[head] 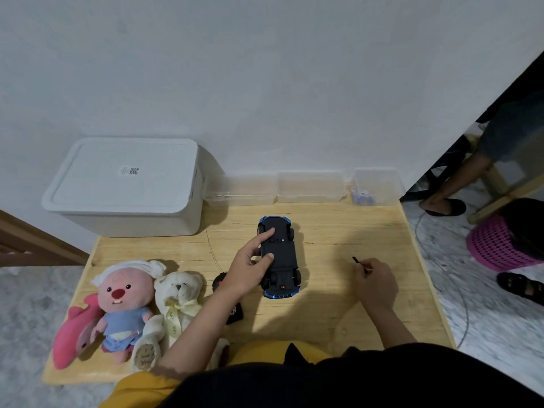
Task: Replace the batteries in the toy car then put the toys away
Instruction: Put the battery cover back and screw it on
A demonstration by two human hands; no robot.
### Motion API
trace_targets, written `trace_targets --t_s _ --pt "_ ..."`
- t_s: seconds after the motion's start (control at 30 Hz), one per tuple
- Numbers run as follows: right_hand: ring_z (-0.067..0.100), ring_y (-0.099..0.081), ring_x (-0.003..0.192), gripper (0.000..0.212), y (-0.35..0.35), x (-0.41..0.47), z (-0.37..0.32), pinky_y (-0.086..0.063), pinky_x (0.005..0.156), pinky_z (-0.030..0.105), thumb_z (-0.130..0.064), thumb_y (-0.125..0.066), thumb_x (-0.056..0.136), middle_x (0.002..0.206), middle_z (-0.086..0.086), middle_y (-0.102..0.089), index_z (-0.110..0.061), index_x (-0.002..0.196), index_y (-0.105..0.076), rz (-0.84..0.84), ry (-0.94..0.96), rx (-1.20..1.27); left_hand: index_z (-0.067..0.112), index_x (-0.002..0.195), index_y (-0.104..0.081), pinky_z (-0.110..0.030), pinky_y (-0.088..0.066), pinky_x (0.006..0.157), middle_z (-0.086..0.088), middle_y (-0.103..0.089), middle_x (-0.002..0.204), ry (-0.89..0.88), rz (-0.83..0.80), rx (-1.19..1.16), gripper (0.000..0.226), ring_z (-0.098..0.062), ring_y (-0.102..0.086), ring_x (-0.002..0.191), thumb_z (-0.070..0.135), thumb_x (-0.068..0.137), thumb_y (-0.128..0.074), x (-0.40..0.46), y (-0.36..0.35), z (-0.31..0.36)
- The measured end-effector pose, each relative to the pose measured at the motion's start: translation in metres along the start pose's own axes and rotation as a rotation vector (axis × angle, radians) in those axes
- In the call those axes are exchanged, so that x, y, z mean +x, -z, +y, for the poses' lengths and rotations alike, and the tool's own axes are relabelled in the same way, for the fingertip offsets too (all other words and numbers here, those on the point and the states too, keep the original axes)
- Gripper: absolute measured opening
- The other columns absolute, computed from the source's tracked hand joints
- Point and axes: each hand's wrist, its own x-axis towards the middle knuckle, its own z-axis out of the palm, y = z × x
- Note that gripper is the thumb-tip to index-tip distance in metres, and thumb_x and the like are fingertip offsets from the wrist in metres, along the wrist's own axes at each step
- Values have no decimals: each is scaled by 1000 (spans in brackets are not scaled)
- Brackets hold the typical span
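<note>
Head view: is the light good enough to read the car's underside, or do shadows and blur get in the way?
Head view: dim, flat light; the car underside reads as near-uniform black, with little detail. Head view: soft arm shadows darken the table near the person. Head view: wide-angle bowing at the edges; floor at right smeared.

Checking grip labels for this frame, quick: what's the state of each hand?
Left hand: open, index finger and thumb pressing on the upturned toy car.
Right hand: closed, pinching a thin dark tool.
</note>
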Motion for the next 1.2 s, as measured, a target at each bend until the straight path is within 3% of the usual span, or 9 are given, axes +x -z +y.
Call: trace_targets --t_s 0.13,0.23,0.4,0.53,0.63,0.73,0.87,1.07,1.2 --pt "24 -64 75 3 13 3 -24 -44 67 27 -11 -64 85 75 3 -65 -10 86 -66 -3 -20 319 48 120 -48 -29 -57 79 2 -56 113 -11 -2 -16 53 -27 -57 111 2 94 -49 -2 -2 5" --pt "24 -66 76 4 26 3 -50 -53 69 33 -11 -67 84 77 6 -68 -15 84 -67 -47 -101 609 48 122 -46 -29 -57 80 -1 -58 118 -18 -3 -30 54 -26 -58 112 1 94 -48 -4 -5 12" --pt "14 -58 70 7 63 -5 -106 -51 67 29 -6 -65 85 76 2 -62 -12 87 -69 -275 -240 1153 41 131 -44 -36 -56 85 -3 -61 116 -80 -3 -65 56 -13 -63 101 0 94 -48 -8 -8 27" --pt "7 -55 64 12 86 -15 -146 -51 63 28 -11 -53 91 72 -4 -56 -12 94 -65 -474 -229 1430 38 137 -42 -30 -59 68 7 -63 115 -118 -9 -136 57 -2 -67 87 0 95 -47 -13 -10 42" --pt "9 -55 62 20 97 -25 -171 -54 60 29 -13 -45 98 70 1 -55 -11 91 -63 -475 -148 1349 37 137 -45 -27 -57 67 9 -62 120 -178 6 -151 57 -4 -66 93 0 94 -48 -18 -12 57" --pt "11 -60 61 20 107 -35 -187 -57 58 30 -14 -47 97 72 7 -59 -10 85 -63 -329 5 1203 38 135 -48 -38 -56 84 15 -60 127 -260 32 -152 57 -9 -62 106 -2 93 -49 -23 -14 72" --pt "15 -67 63 17 118 -41 -198 -59 61 31 -16 -48 97 80 7 -68 -8 85 -57 -207 78 1195 35 135 -48 -41 -56 86 30 -62 116 -307 69 -167 57 -6 -65 97 -3 93 -49 -31 -15 87" --pt "17 -72 77 4 118 -46 -201 -56 69 23 -5 -56 91 82 8 -70 -6 90 -59 -200 46 1293 36 134 -50 -44 -56 85 25 -64 115 -307 83 -151 56 -12 -64 85 -2 92 -50 -36 -18 92" --pt "14 -71 84 11 117 -47 -199 -55 75 20 0 -58 88 78 -2 -74 -8 90 -66 -232 110 1275 36 133 -50 -42 -56 85 27 -64 114 -294 94 -158 56 -7 -66 89 -2 93 -50 -38 -17 94"
